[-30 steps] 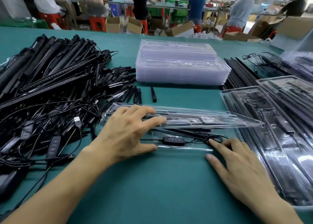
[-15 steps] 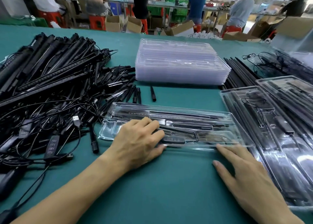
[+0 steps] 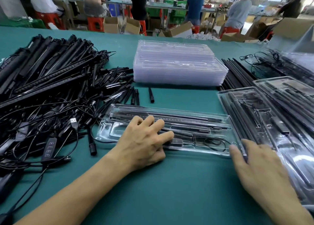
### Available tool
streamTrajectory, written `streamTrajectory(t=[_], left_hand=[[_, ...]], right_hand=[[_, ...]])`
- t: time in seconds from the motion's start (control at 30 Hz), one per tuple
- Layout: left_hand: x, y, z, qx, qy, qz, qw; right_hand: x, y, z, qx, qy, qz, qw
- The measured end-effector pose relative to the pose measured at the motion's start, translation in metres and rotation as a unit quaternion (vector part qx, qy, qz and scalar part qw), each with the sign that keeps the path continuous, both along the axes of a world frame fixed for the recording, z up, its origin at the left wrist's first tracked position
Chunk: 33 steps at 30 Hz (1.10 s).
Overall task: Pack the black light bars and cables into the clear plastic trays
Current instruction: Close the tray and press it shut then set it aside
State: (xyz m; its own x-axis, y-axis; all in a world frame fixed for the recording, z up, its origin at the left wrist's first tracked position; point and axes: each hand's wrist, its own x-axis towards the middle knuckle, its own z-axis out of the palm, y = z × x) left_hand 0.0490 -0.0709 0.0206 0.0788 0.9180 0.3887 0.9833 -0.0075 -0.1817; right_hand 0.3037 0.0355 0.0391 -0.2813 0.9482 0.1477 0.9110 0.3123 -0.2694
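Hands first: your left hand (image 3: 144, 139) lies on top of the clear tray (image 3: 195, 111) in front of you. Its fingers are spread and only slightly bent, pressing the plastic, and the thumb sits against the tray's near edge. It grasps nothing. Your right hand (image 3: 260, 170) is flat and relaxed on the counter (image 3: 178, 194), fingers straight, with the fingertips touching the tray's near right corner.

The tray rests flat on the counter, long side toward you. Inside, a black light bar (image 3: 178, 117) runs along the far channel with thinner black pieces just beside it. A cable (image 3: 214, 142) is looped in the near compartment, and its inline controller is close to your left fingertips.

To your left sits the heap of light bars (image 3: 44, 68), and a tangle of cables (image 3: 42, 121) with USB plugs and switch boxes spills toward you from it. Beyond the tray, well apart from it, stands the stack of empty trays (image 3: 178, 68). Loose black rods (image 3: 237, 71) lie just beside the stack on its right. Filled trays (image 3: 275, 133) overlap one another on your right, the nearest one beside your right hand.
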Motion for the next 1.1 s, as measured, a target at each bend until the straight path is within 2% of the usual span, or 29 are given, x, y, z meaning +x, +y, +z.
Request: streamTrajectory(t=[0.1, 0.23, 0.37, 0.47, 0.53, 0.6, 0.73, 0.77, 0.97, 1.1], left_hand=[[0.005, 0.004, -0.001, 0.008, 0.001, 0.002, 1.0], [0.012, 0.014, -0.002, 0.013, 0.057, -0.024, 0.998], [0.008, 0.017, -0.004, 0.052, 0.097, -0.032, 0.993], [0.005, 0.014, -0.005, 0.101, 0.085, -0.014, 0.991], [0.005, 0.012, -0.007, 0.122, 0.076, -0.013, 0.99], [0.004, 0.011, -0.009, 0.131, 0.075, -0.016, 0.988], [0.003, 0.01, -0.01, 0.146, 0.069, -0.013, 0.987], [0.003, 0.01, -0.01, 0.146, 0.068, -0.014, 0.987], [0.003, 0.007, -0.007, 0.066, 0.03, -0.013, 0.997], [0.004, 0.005, -0.003, 0.042, 0.015, 0.01, 0.999]], right_hand=[[-0.005, 0.005, 0.002, -0.019, -0.009, -0.008, 1.0], [-0.005, 0.013, 0.006, -0.013, 0.003, -0.019, 1.0], [-0.004, 0.023, 0.012, -0.032, 0.055, -0.011, 0.998], [-0.004, 0.034, 0.016, -0.064, 0.091, -0.018, 0.994], [-0.009, 0.041, 0.016, -0.176, 0.199, -0.028, 0.964], [-0.012, 0.047, 0.017, -0.286, 0.309, -0.053, 0.906], [-0.016, 0.047, 0.023, -0.36, 0.425, -0.066, 0.828], [-0.018, 0.046, 0.023, -0.36, 0.437, -0.065, 0.822], [-0.023, 0.039, 0.016, -0.35, 0.42, -0.059, 0.835], [-0.022, 0.044, 0.017, -0.403, 0.412, -0.074, 0.814]])
